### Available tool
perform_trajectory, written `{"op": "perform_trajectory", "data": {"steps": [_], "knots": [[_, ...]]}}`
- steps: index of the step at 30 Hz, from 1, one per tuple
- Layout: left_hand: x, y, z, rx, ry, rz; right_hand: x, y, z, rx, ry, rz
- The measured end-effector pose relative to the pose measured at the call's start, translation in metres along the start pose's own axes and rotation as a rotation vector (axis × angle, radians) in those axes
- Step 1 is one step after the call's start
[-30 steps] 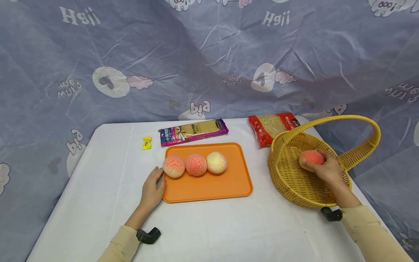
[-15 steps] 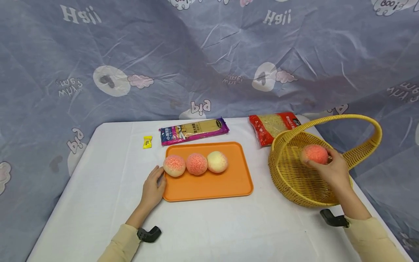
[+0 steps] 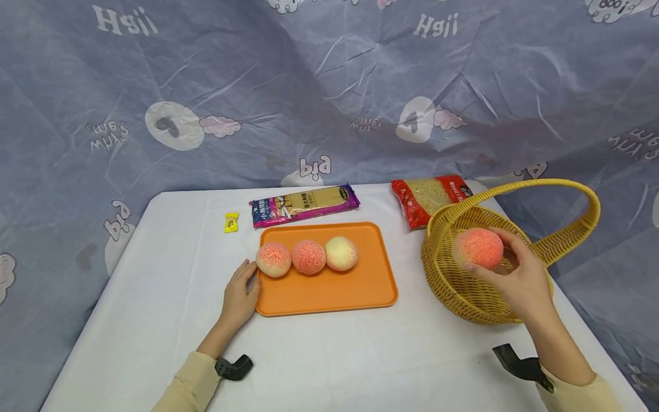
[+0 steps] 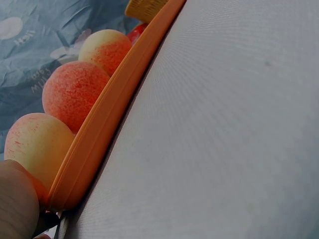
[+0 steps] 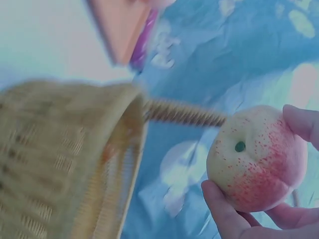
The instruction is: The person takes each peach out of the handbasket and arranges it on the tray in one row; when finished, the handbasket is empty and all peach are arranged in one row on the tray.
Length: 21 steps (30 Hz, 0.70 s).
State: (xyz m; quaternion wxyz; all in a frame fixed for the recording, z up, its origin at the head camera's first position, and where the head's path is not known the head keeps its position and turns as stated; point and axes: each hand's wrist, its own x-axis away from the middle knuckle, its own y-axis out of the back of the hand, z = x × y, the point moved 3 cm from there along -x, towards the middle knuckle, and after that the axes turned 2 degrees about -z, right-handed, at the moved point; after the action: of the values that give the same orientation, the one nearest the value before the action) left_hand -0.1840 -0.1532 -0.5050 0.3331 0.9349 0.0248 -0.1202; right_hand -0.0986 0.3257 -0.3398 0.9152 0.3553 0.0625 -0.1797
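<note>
My right hand (image 3: 522, 280) holds a pink-and-cream peach (image 3: 479, 248) between thumb and fingers, lifted over the yellow wicker basket (image 3: 444, 289). In the right wrist view, the peach (image 5: 256, 159) shows a small green spot and the fingers curve round it. My left hand (image 3: 239, 294) rests against the left edge of an orange tray (image 3: 329, 298), fingers fairly straight. Three more peaches sit in a row on that tray: a left one (image 3: 274, 260), a redder middle one (image 3: 309, 257) and a paler right one (image 3: 341, 253). Part of the left hand is out of its wrist view.
A purple noodle packet (image 3: 305, 206) lies behind the tray. A red pasta bag (image 3: 429, 200) is behind the basket, whose tall handle (image 3: 546, 184) arches to the right. One small yellow wrapped candy (image 3: 231, 222) lies at the back left of the white table (image 3: 170, 297).
My right hand has raised the peach from inside the basket, bringing it up and slightly left. The left hand, the tray and its peaches stay where they were.
</note>
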Motion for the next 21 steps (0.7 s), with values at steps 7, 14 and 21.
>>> {"op": "perform_trajectory", "data": {"steps": [7,14,21], "knots": [[0.001,0.001,0.0,-0.001,0.009,0.009,0.009,-0.03,0.031,-0.151,0.123,0.096],[0.001,0.0,0.001,0.002,0.013,0.011,0.001,-0.081,0.041,-0.265,0.174,0.22],[0.001,0.0,0.0,0.002,0.019,0.007,-0.024,-0.123,0.029,-0.191,0.155,0.262]]}}
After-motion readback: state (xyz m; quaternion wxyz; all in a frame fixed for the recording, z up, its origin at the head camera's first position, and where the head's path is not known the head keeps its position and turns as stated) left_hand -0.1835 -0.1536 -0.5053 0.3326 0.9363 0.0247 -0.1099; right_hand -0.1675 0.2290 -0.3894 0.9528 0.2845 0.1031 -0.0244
